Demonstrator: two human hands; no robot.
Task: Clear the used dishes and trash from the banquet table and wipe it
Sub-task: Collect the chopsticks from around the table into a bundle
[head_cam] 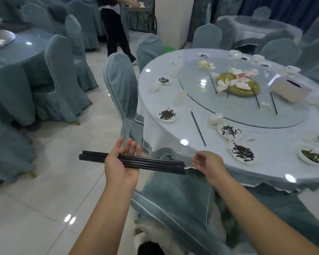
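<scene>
A bundle of black chopsticks [155, 163] lies across the palm of my left hand [122, 162], whose fingers are straight and spread. My right hand [208, 163] hovers at the bundle's right end with loosely curled fingers, holding nothing. Beyond them stands the round banquet table [265, 159] with a glass turntable [195, 78]. One black chopstick [198, 128] lies near the table's front edge, and several more lie on the turntable. Small white plates [167, 115] with dark scraps ring the table. A yellow dish [247, 89] heaped with used napkins sits in the middle.
A white tissue box [291, 88] stands on the turntable at right. Blue-covered chairs [122, 89] surround the table; one chair [182, 196] is right below my hands. Another person [116, 28] walks at the back. More covered tables stand left and far right.
</scene>
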